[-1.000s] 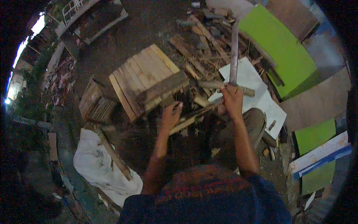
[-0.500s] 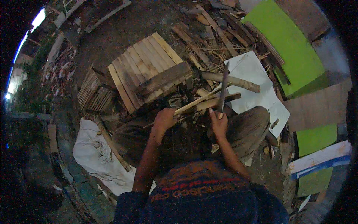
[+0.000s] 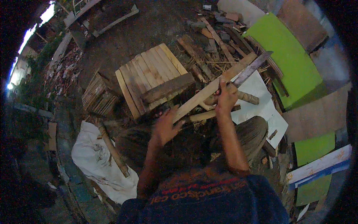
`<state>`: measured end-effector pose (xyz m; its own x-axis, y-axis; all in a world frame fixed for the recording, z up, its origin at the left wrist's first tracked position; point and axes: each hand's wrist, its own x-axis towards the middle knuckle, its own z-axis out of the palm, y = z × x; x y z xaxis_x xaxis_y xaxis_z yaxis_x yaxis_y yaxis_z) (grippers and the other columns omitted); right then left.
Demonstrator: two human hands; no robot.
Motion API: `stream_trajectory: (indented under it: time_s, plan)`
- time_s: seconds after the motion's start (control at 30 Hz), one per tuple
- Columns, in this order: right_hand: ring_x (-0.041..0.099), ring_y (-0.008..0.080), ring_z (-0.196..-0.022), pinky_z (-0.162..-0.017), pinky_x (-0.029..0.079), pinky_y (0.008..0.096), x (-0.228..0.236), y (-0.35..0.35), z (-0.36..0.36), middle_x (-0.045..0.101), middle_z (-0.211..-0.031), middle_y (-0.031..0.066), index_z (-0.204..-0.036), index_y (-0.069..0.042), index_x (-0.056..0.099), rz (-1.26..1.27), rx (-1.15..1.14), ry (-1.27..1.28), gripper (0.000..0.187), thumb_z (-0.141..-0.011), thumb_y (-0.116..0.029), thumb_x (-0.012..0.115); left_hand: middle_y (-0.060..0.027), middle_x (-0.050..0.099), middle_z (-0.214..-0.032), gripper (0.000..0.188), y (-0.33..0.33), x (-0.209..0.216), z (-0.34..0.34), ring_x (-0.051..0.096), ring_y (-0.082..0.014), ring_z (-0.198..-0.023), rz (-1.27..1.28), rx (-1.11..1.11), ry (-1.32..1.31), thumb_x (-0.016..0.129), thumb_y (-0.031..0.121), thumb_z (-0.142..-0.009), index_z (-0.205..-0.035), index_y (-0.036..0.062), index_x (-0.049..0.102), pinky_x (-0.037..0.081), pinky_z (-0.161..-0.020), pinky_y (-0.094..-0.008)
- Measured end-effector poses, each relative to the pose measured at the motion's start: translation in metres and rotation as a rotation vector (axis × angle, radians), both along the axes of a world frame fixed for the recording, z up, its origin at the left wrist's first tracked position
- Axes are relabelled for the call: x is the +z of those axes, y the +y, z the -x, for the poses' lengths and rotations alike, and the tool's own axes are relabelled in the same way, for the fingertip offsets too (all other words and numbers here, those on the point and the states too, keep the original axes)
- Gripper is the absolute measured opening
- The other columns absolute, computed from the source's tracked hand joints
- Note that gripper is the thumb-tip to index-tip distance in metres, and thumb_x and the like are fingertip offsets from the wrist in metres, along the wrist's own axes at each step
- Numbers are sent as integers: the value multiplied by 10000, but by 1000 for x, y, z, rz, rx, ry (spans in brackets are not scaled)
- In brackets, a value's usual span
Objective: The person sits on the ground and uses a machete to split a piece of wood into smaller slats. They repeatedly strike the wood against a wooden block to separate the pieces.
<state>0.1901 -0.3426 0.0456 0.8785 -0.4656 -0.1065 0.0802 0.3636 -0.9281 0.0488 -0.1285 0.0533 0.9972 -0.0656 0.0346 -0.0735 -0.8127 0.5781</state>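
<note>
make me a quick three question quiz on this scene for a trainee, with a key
1. Which hand holds the long blade?
2. True or false: the large green panel lies to the right of the larger slatted wooden piece in the picture.
3. What lies on the white bundle at the lower left?
A) a brick
B) a stick
C) a bottle

Key:
1. The right hand
2. True
3. B

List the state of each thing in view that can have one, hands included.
Long pale wooden plank: slanted, upper end rightward.
Long grey metal machete: blade bare, pointing upper right.
Right hand: closed at the machete's handle end.
Left hand: blurred at plank's lower end, grip unclear.
White limp sheeting: wrinkled, under a brown stick.
</note>
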Motion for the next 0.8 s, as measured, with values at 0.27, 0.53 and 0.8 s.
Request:
stream_trajectory:
  time_s: [0.27, 0.53, 0.8]
  plan:
    - [563, 115, -681, -580, 457, 288, 30, 14, -30, 628, -855, 17, -1014, -66, 595, -83, 48, -75, 260, -874, -143, 800, -177, 695, -1219, 533, 44, 72, 16, 683, -293, -1140, 215, 70, -523, 818, 98, -814, -1304, 70, 609, 570, -899, -386]
    - [524, 113, -645, -565, 472, 275, 88, 78, -51, 548, -764, -6, -1021, -69, 602, -549, 407, 29, 198, -924, -191, 723, -121, 709, -994, 397, 88, 182, -67, 679, -237, -834, 497, 149, -1077, 831, 122, -815, -1144, 25, 631, 570, -762, -361]
    - [525, 105, -568, -504, 471, 274, 54, 104, -30, 685, -883, 60, -1052, -48, 602, -157, 696, 51, 225, -961, -239, 678, -42, 589, -677, 529, 66, 313, -174, 507, -105, -526, 1259, 102, -1294, 668, 558, -934, -904, 36, 586, 400, -457, -268]
